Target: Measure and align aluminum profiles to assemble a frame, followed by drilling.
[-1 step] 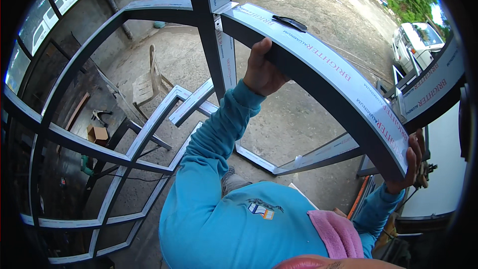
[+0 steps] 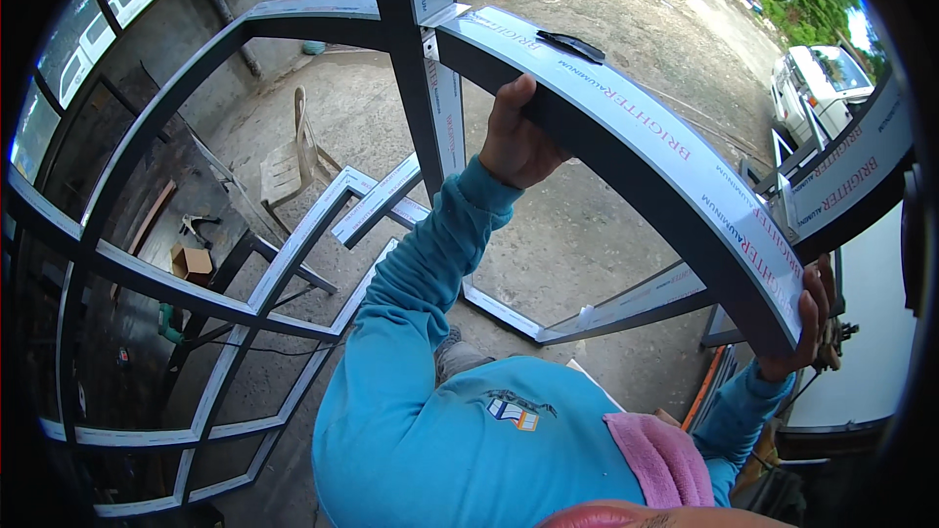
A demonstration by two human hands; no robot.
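Holds a dark, white-topped frame bar [image 2: 631,115] at a slant, with the upper end seemingly against the upright post [image 2: 416,98]. Grips from below with the left hand [image 2: 520,139], with thumb along the dark side and other fingers mostly hidden. Curls the fingers of the right hand [image 2: 810,321] round the lower end. Bears a black strip [image 2: 570,46] on the white top.
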